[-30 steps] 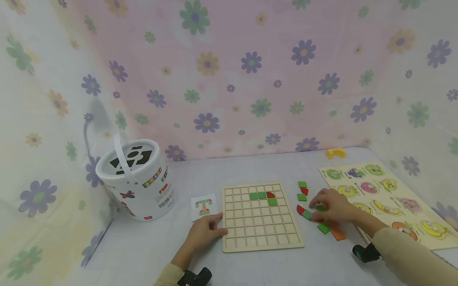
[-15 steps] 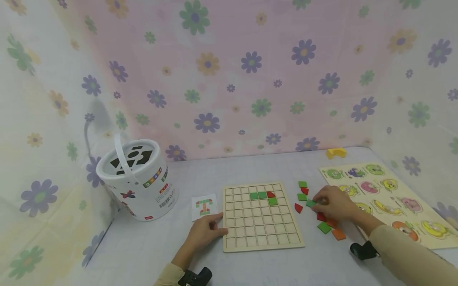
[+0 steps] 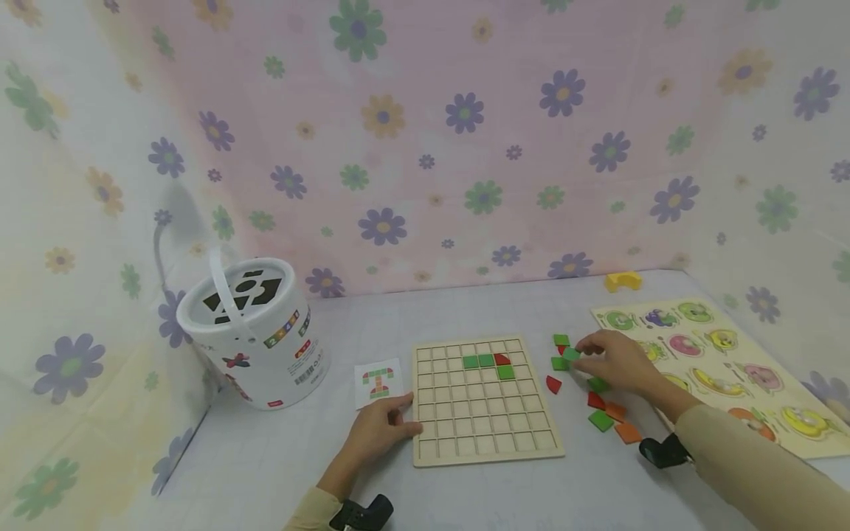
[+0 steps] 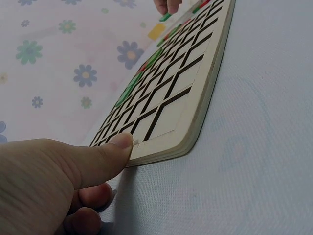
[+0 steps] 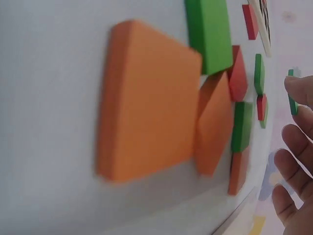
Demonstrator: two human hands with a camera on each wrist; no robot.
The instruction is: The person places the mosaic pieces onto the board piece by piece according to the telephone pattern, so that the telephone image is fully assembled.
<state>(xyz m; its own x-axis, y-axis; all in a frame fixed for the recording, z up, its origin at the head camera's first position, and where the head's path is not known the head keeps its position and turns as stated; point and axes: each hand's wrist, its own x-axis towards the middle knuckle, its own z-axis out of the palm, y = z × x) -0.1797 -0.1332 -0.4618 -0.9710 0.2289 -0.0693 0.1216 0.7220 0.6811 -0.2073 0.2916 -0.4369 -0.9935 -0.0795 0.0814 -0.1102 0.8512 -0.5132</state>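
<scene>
My right hand [image 3: 616, 361] pinches a green square tile [image 3: 571, 355] between thumb and fingertips, over other small tiles right of the board. In the right wrist view that tile [image 5: 293, 103] shows edge-on at the far right. My left hand [image 3: 377, 434] rests at the left edge of the wooden grid board [image 3: 465, 428], its thumb [image 4: 120, 142] touching the rim near a corner and other fingers curled below. Green squares [image 3: 471, 362] and a red rounded tile [image 3: 501, 359] lie in the board's upper cells. Beside the left hand is a pattern card [image 3: 378, 383].
Loose red, green and orange tiles [image 3: 628, 433] lie right of the board. A fruit puzzle board [image 3: 730, 383] is at the far right, with a yellow block [image 3: 623, 281] behind it. A white bucket [image 3: 265, 369] with a shape-sorter lid stands at the left.
My right hand took a green square tile from the loose pieces and moved it up and slightly left. A red tile came to lie apart. The left hand stayed at the board's edge.
</scene>
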